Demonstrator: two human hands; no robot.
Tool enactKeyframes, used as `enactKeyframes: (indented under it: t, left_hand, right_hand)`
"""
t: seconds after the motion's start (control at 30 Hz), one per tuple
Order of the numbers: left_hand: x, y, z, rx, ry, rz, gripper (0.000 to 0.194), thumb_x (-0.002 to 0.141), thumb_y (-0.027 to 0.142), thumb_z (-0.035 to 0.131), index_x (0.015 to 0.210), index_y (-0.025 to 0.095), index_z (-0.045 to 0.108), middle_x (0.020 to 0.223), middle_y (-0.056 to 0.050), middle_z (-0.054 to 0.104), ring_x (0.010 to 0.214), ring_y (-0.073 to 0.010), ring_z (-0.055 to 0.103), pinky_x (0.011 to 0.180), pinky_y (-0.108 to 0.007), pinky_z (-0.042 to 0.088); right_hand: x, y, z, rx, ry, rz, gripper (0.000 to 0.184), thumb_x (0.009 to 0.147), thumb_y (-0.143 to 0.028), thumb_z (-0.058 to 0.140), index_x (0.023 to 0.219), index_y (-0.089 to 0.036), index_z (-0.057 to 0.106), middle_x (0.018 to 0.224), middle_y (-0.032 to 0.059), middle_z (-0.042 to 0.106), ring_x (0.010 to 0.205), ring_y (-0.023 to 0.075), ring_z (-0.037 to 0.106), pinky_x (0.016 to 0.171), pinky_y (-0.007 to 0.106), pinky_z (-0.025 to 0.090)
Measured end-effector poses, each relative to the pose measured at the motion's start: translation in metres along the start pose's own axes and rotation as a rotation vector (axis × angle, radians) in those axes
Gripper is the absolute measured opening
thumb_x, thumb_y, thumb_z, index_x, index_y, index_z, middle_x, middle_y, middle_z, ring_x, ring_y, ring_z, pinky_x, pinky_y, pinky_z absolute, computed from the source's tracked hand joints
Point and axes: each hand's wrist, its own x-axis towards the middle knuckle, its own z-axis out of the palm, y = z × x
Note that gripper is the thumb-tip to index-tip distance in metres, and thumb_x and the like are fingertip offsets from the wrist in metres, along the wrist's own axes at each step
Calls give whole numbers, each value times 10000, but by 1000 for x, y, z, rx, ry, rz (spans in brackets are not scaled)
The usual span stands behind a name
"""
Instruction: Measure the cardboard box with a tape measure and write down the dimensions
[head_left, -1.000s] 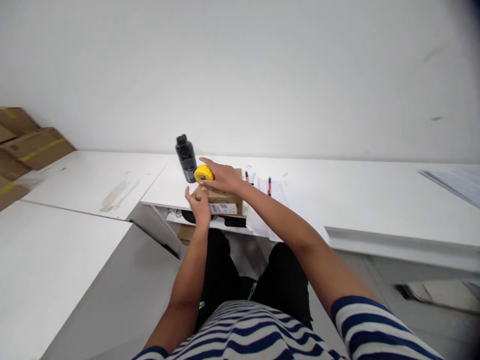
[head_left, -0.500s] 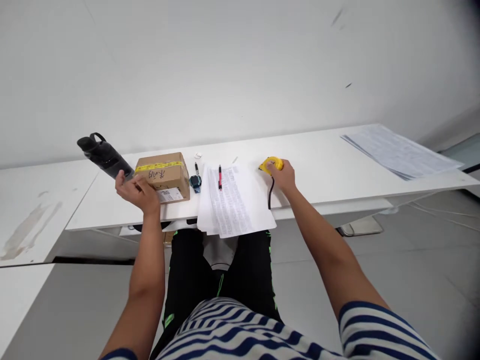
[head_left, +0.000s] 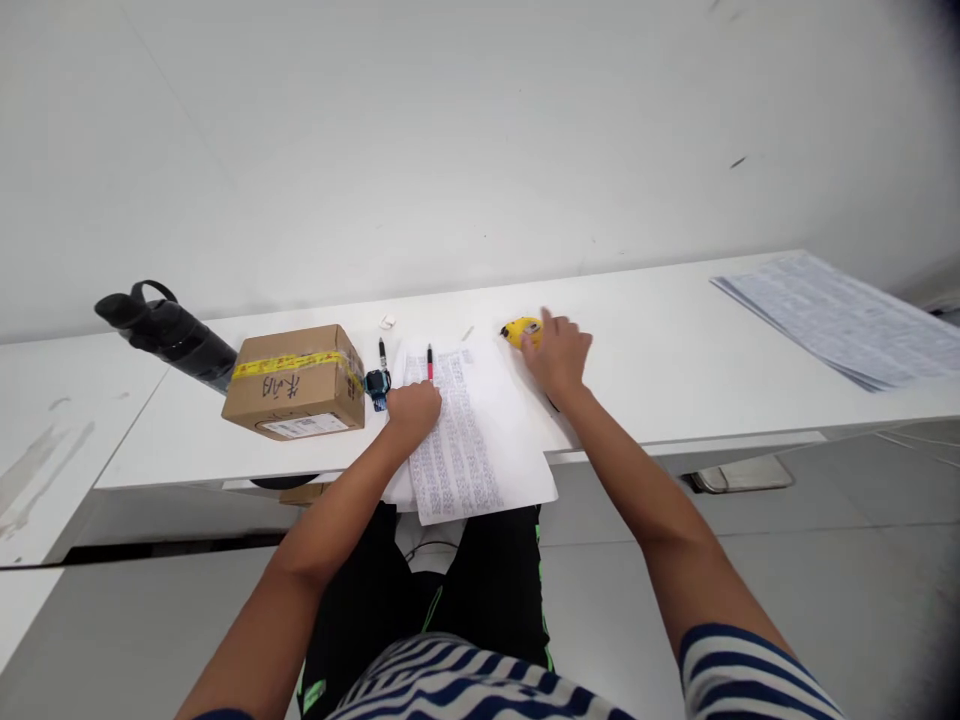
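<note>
I get a bright, even feed: soft white light spreads over the wall (head_left: 480,150) and desk (head_left: 645,350), its source out of my view. Shadows are faint up top and deeper underneath, where the floor (head_left: 720,600) turns grey. The right hand (head_left: 559,360) smears slightly, and I can't read the fine print on the sheet (head_left: 517,450). Toward the left edge the bottle (head_left: 176,340) looks stretched; my right edge darkens, blackest at the upper corner.

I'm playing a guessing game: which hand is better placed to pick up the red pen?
Probably the left hand: it's beside the red pen, while the right hand is at the yellow tape measure.
</note>
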Motion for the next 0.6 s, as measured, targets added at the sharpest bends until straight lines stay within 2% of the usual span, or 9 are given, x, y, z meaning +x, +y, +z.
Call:
enactKeyframes:
  t: [0.1, 0.17, 0.2, 0.27, 0.33, 0.4, 0.47, 0.53, 0.6]
  left_hand:
    - [-3, 0, -8, -33, -1, 99, 380, 963, 263, 390, 817, 116, 709, 763, -174, 686, 815, -332, 688, 762, -417, 452]
    - [-6, 7, -12, -149, 17, 282, 403, 980, 307, 377, 808, 146, 704, 705, -123, 669, 773, -282, 675, 828, -418, 444]
    - [-5, 10, -12, -220, 20, 397, 412, 989, 334, 370, 818, 160, 701, 704, -104, 670, 768, -258, 669, 873, -416, 432]
    - [2, 13, -10, -328, 19, 608, 398, 996, 390, 383, 876, 185, 702, 781, -87, 699, 822, -234, 667, 955, -414, 398]
    - [14, 8, -1, -346, 41, 731, 373, 987, 445, 419, 1024, 200, 698, 1003, -103, 725, 997, -257, 657, 1012, -428, 377]
    - [25, -3, 10, -298, 79, 790, 432, 974, 493, 445, 1218, 194, 640, 1266, -133, 660, 1218, -299, 575, 1070, -472, 357]
    - [32, -14, 20, -234, 95, 829, 510, 978, 510, 434, 1340, 175, 564, 1432, -150, 557, 1365, -316, 466, 1132, -514, 322]
    - [34, -22, 27, -188, 99, 856, 525, 986, 497, 425, 1367, 157, 543, 1480, -152, 519, 1421, -312, 415, 1171, -515, 304]
    - [33, -23, 30, -171, 113, 873, 509, 986, 476, 430, 1352, 146, 557, 1479, -155, 526, 1426, -303, 420, 1174, -492, 333]
  right_hand:
    - [-15, -34, -6, -18, -258, -308, 570, 968, -413, 412, 1497, -204, 442, 1048, 174, 683, 910, 326, 627, 824, 480, 446]
    - [-17, -50, -6, -28, -365, -428, 511, 991, -405, 379, 1447, -222, 519, 991, 161, 694, 859, 294, 629, 789, 426, 434]
    - [-14, -55, -4, -22, -373, -437, 489, 997, -438, 367, 1363, -217, 603, 959, 157, 695, 849, 288, 628, 774, 410, 428]
    - [-7, -59, 3, 49, -335, -369, 533, 990, -550, 345, 1108, -202, 732, 878, 143, 686, 830, 277, 627, 747, 385, 422]
    - [2, -58, 13, 254, -281, -224, 619, 975, -644, 296, 977, -209, 737, 788, 102, 665, 777, 244, 622, 716, 356, 426]
    - [7, -55, 24, 567, -279, -64, 656, 968, -688, 237, 1053, -229, 698, 725, 46, 641, 664, 194, 584, 658, 326, 428]
    - [7, -55, 33, 828, -349, 45, 646, 957, -703, 248, 1045, -230, 678, 694, 14, 629, 577, 160, 528, 606, 311, 422]
    - [5, -56, 38, 905, -412, 109, 587, 942, -688, 335, 863, -220, 679, 640, 4, 606, 559, 152, 508, 600, 310, 422]
    - [2, -59, 38, 837, -408, 139, 522, 925, -636, 432, 673, -223, 628, 581, -1, 573, 580, 158, 520, 624, 315, 425]
